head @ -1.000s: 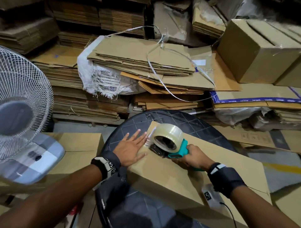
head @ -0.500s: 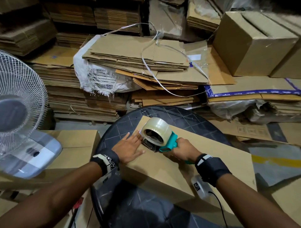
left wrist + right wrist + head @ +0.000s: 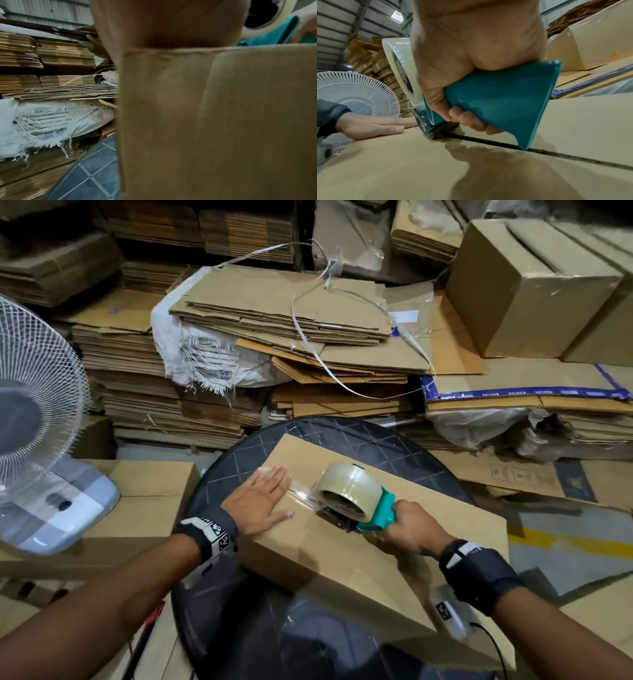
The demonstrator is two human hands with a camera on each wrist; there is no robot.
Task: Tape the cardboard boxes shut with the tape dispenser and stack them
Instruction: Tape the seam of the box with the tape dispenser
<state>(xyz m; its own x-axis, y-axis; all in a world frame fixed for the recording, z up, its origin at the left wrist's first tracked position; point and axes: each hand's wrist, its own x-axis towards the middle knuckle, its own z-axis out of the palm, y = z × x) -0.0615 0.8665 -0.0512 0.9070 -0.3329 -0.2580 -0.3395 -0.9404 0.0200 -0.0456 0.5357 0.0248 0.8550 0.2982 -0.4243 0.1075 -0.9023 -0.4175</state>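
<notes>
The right hand point(image 3: 409, 527) is gripping, fingers curled round its handle, the teal plastic tape dispenser with a clear roll point(image 3: 356, 499), which is sitting on the long brown cardboard box point(image 3: 342, 570) lying on the round black table point(image 3: 236, 463). The left hand point(image 3: 258, 501) is lying flat on the box's far end beside the dispenser, fingers straight and together, pressing down a clear tape strip point(image 3: 303, 495)

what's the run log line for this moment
left hand flat on box | right hand grips dispenser | seam part taped

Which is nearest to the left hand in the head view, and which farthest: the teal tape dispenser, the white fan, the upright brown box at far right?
1. Teal tape dispenser, just right of the left hand.
2. White fan, left.
3. Upright brown box, far upper right.
</notes>
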